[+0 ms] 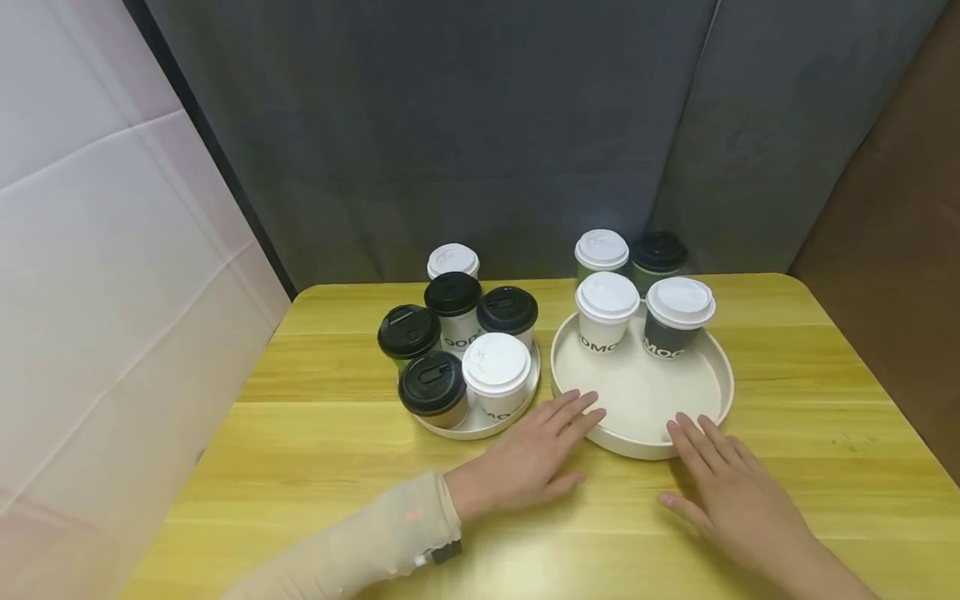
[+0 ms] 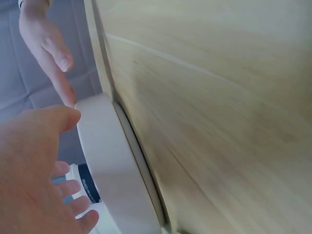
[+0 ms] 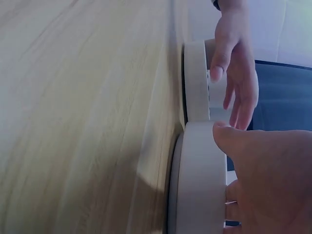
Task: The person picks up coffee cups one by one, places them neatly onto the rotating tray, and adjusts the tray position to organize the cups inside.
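A round cream tray [image 1: 637, 408] lies on the table, carrying two white-lidded paper cups at its far side. One is a white cup [image 1: 607, 310]; the other is a dark cup [image 1: 671, 333]. Over the tray's near-left rim my left hand [image 1: 525, 462] reaches with fingers spread and fairly straight. At the near-right rim is my right hand [image 1: 738, 504], its fingers extended and thumb apart. Both wrist views show the hands beside the tray wall [image 2: 109, 156], holding nothing. Whether the fingertips touch the rim I cannot tell.
Left of it, a second round tray [image 1: 480, 434] holds several cups with black lids [image 1: 432, 382] and a white-lidded cup [image 1: 497, 367] close together. Behind the trays stand a white-lidded cup [image 1: 602, 250], a black-lidded cup [image 1: 658, 252] and another white-lidded cup [image 1: 453, 260]. A dark curtain [image 1: 450, 125] hangs behind.
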Demonstrator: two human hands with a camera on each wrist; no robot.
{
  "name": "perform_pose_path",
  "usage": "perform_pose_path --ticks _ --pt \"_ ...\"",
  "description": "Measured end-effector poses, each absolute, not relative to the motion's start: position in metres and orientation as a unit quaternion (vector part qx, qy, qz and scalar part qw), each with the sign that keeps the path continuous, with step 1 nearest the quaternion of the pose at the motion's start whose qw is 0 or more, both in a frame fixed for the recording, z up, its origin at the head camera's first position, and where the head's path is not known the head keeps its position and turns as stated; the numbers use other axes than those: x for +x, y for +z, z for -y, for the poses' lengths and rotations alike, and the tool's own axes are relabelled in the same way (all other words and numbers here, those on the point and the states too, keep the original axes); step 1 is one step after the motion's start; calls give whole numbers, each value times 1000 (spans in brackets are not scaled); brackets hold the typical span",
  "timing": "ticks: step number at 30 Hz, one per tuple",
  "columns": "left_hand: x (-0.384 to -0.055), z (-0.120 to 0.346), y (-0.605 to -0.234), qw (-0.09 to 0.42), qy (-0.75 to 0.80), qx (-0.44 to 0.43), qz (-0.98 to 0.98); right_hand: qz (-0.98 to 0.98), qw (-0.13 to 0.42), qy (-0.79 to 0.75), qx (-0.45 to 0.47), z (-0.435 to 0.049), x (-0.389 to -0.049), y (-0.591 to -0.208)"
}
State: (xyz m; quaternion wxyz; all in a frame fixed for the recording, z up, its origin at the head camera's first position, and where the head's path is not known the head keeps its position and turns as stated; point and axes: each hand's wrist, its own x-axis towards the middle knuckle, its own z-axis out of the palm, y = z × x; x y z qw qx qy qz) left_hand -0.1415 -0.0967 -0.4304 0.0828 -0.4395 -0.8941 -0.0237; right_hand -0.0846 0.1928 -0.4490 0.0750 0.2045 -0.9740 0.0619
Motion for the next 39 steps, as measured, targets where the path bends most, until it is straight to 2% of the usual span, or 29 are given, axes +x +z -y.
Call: perform_pose_path --ticks 7,12,17,22,25,29,39 --pt "-141 99 -423 90 -38 -436 895 972 93 59 209 -191 -84 -450" --pt "-137 103 -391 108 -84 -427 894 970 88 62 216 -189 -87 -446" --pt "-135 112 -349 154 -107 -406 894 966 70 84 234 -181 -95 -435" --pt "-142 125 -314 213 -120 -362 900 945 92 133 284 -171 -111 -425" --pt "-150 135 -299 226 -130 -337 905 934 99 159 304 -165 -121 -419" --pt "-165 146 -282 216 -140 -302 918 929 82 197 303 -155 -133 -411" --pt "-227 166 -252 132 -133 -184 965 897 7 352 266 -122 -176 -394"
